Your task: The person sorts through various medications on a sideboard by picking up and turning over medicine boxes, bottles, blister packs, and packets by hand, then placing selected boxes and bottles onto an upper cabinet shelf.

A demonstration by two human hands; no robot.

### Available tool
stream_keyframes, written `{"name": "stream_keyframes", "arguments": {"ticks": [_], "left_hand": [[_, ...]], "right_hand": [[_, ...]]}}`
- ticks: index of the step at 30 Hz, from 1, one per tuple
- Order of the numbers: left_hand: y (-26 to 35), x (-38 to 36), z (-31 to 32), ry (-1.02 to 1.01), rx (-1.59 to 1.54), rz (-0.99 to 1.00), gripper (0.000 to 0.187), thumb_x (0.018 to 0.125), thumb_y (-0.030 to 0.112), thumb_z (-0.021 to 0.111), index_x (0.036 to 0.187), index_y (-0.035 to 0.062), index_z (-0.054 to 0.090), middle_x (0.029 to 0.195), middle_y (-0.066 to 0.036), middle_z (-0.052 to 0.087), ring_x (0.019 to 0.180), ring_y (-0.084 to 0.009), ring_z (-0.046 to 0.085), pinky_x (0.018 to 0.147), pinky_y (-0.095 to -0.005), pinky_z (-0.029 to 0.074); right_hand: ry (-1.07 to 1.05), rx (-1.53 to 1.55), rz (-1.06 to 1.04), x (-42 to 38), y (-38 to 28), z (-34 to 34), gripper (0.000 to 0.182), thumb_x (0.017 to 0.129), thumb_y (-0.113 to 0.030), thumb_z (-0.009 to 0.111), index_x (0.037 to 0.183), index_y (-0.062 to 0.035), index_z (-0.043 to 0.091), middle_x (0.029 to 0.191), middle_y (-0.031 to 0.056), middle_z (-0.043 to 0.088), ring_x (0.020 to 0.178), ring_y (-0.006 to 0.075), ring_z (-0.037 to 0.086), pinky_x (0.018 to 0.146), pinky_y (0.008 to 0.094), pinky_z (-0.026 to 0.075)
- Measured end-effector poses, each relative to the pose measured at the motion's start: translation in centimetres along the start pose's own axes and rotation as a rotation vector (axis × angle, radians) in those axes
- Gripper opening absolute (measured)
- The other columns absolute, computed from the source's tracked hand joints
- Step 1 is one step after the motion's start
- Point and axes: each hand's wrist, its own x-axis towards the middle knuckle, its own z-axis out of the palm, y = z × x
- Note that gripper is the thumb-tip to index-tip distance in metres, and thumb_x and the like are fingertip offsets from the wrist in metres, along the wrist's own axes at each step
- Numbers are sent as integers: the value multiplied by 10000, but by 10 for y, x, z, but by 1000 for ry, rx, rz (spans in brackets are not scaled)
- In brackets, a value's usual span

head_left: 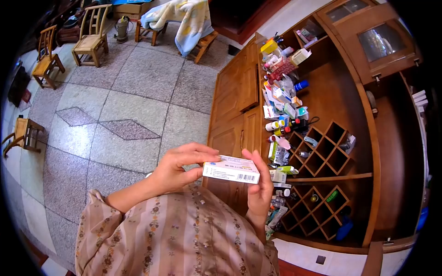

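Observation:
A small white medicine box (231,169) with a barcode and fine print on its side is held level in front of my body. My left hand (180,164) grips its left end, fingers on top and thumb along the near side. At the right end, my right hand (258,186) closes round the box with the fingertips at its far corner and edge. To the right, many medicine boxes and bottles crowd the cabinet shelf (317,103), among them a blue-capped item (301,85) and a yellow box (269,46).
The wooden cabinet (232,99) has diamond-shaped lattice racks (324,148) and an open glass-paned door (381,40). Wooden chairs (91,43) and a cloth-draped stool (202,46) stand on the tiled floor (142,73). A pump-like device (122,28) sits near the chairs.

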Motion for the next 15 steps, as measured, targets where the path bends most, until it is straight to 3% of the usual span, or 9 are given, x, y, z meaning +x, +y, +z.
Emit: {"name": "stream_keyframes", "arguments": {"ticks": [1,5,7,8,10,11,13,14,15], "left_hand": [[0,0,0,-4,23,10,305,767,-42,613,1043,68,681,1093,-136,622,1016,-226,600,857,-308,490],[0,-1,0,-56,41,0,343,748,-46,615,1064,73,675,1169,-148,581,1029,-227,591,863,-306,489],[-4,-1,0,-96,122,88,495,748,40,701,1225,77,573,1296,-163,486,1119,-235,545,880,-313,488],[-1,-1,1,-100,122,91,495,748,40,701,1225,77,573,1296,-163,486,1119,-235,545,880,-313,488],[7,-2,4,-126,-129,-78,809,696,164,789,1383,74,373,1404,-165,365,1236,-249,449,967,-349,435],[3,-4,5,-130,-131,-78,809,696,164,789,1383,74,373,1404,-165,365,1236,-249,449,967,-349,435],[-5,-6,5,-188,-343,-136,1017,638,249,818,1440,64,220,1444,-161,308,1300,-259,369,1048,-386,346],[-3,-8,6,-169,-400,-189,1009,644,222,822,1438,54,222,1442,-161,315,1309,-260,356,1086,-395,281],[-3,-8,6,-172,-400,-193,1009,644,222,822,1438,54,222,1442,-161,315,1309,-260,356,1086,-395,281]], "right_hand": [[-28,156,34,-2,1,-1,662,857,-331,644,1347,21,373,1316,194,452,1213,231,454,993,335,371],[-80,84,95,-6,2,-7,732,855,-389,633,1372,26,322,1322,212,440,1209,241,454,1014,351,347],[-9,122,143,-6,-5,-5,726,849,-296,658,1394,6,284,1344,203,412,1222,252,435,1019,360,345],[-6,121,141,-7,-7,-4,726,849,-296,658,1394,6,284,1344,203,412,1222,252,435,1019,360,345],[-23,166,53,-10,-8,-4,808,805,-183,704,1425,-25,210,1375,198,366,1248,266,402,1023,382,343],[-18,165,52,-11,-8,-4,808,805,-183,704,1425,-25,210,1375,198,366,1248,266,402,1023,382,343],[-107,181,-68,-13,-4,-5,905,749,-79,730,1443,-57,151,1398,196,325,1269,278,374,1027,401,338],[-154,172,-115,-13,1,-9,920,731,-33,716,1448,-69,141,1408,203,312,1278,283,367,1031,407,331],[-150,174,-113,-13,1,-9,920,731,-33,716,1448,-69,141,1408,203,312,1278,283,367,1031,407,331]]}}
